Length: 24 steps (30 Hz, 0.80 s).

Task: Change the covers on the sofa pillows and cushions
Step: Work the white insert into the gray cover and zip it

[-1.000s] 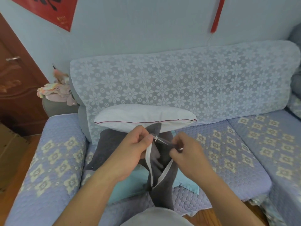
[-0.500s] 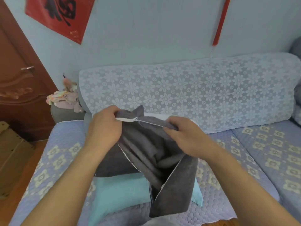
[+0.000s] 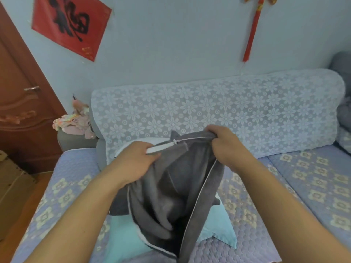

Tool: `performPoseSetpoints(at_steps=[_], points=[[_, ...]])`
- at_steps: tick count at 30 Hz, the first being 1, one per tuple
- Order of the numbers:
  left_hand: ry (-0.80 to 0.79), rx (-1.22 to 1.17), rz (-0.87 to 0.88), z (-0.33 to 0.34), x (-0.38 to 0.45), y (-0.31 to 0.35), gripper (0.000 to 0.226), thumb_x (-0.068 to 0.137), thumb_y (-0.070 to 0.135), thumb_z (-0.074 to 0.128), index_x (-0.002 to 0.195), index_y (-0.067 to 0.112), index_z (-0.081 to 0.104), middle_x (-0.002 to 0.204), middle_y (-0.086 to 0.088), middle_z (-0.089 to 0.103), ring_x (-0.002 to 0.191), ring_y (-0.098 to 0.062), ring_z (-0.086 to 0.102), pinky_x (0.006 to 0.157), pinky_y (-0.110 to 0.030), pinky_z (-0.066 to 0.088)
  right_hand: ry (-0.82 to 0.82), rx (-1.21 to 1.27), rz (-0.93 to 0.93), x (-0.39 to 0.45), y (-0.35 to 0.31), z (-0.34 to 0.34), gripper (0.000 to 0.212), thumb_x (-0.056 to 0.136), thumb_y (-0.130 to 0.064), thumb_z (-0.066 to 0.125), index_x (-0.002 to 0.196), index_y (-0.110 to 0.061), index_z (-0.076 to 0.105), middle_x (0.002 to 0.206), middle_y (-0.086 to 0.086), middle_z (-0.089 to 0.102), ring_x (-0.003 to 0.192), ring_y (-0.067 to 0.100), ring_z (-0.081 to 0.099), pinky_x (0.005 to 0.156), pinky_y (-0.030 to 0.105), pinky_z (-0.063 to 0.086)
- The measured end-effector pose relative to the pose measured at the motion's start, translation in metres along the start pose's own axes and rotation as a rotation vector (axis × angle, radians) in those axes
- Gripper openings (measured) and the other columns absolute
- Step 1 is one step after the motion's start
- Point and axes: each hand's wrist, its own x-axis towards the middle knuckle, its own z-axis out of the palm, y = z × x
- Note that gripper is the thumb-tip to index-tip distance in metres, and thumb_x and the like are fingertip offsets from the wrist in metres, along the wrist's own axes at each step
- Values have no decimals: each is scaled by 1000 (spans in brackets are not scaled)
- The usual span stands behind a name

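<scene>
The left hand (image 3: 135, 161) is pinching the white zipper edge of the grey cover (image 3: 171, 190), while the right hand (image 3: 227, 147) is gripping the same top edge at its other end, fingers curled over it. Between the two grips the zipper pull (image 3: 174, 142) is sitting. Below them the cover is hanging open over a turquoise cover (image 3: 123, 242) on the sofa seat (image 3: 313, 179). Behind the left grip a white pillow (image 3: 133, 144) is peeking out.

Grey cover (image 3: 171, 196): soft matt plush cloth, white zip tape. Sofa seat (image 3: 313, 186): quilted matt fabric. Backrest throw (image 3: 228, 111): openwork lace. Door (image 3: 22, 111), far left: glossy varnished wood.
</scene>
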Motion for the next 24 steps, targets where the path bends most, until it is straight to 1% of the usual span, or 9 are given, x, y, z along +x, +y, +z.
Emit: performPoseSetpoints(at_steps=[2, 4, 8, 10, 12, 15, 18, 21, 24], points=[[99, -446, -111, -3, 2, 1, 26, 101, 20, 58, 82, 26, 74, 77, 2, 73, 76, -14, 67, 70, -26, 49, -173, 150, 70, -5, -1, 4, 26, 97, -3, 42, 89, -13, 65, 80, 14, 65, 73, 23, 59, 64, 35, 49], [68, -769, -145, -4, 1, 9, 24, 104, 14, 52, 101, 20, 76, 98, -3, 78, 95, -19, 73, 88, -32, 54, -328, 214, 33, -13, -4, 4, 22, 103, -18, 47, 103, -20, 69, 98, 9, 73, 92, 24, 69, 87, 44, 54], [19, -727, -126, -6, 1, 16, 25, 105, 19, 50, 108, 20, 75, 104, -2, 78, 100, -16, 73, 93, -34, 54, -608, 74, -117, -26, -13, 5, 24, 92, -36, 69, 114, -31, 63, 109, -12, 71, 100, 3, 67, 86, 20, 53], [-112, -654, -135, -11, -4, 15, 21, 103, 27, 54, 108, 25, 75, 106, 1, 78, 100, -11, 73, 93, -29, 53, -490, -231, -176, -20, -5, 12, 14, 86, -31, 74, 86, -29, 61, 85, -12, 67, 79, 2, 62, 73, 24, 47], [-338, -364, -57, -10, -11, 10, 21, 93, 43, 68, 113, 34, 70, 111, 15, 75, 103, 1, 68, 94, -19, 49, -301, -240, -97, -9, 4, 13, 29, 89, -21, 69, 68, -14, 51, 66, -7, 54, 60, 8, 48, 64, 29, 38], [-335, 52, -17, 6, -10, 3, 24, 83, 43, 78, 104, 34, 69, 97, 19, 74, 86, 7, 66, 80, -15, 49, -205, -47, -46, 2, 8, 11, 20, 94, -13, 58, 77, -2, 53, 75, 1, 55, 67, 14, 48, 67, 34, 40], [-20, -272, -70, 11, -4, 0, 9, 97, 25, 65, 94, 27, 73, 78, 9, 74, 70, -2, 67, 61, -13, 47, -315, 195, 27, 1, 7, 22, 14, 98, -19, 55, 95, -13, 68, 93, -3, 73, 91, 17, 68, 84, 36, 51], [-43, -837, -216, 14, -4, 3, 26, 99, 6, 58, 90, 16, 79, 97, -9, 78, 93, -22, 74, 85, -32, 57, -355, 282, 54, -4, 8, 36, 17, 101, -23, 56, 103, -23, 72, 104, -4, 76, 103, 17, 70, 99, 44, 53], [-95, -861, -278, 19, -1, 0, 19, 99, 7, 57, 101, 8, 76, 105, -17, 76, 97, -29, 74, 99, -45, 53, -467, 316, 11, -6, 11, 36, 16, 94, -31, 68, 109, -27, 71, 108, -8, 75, 105, 11, 70, 98, 34, 54]])
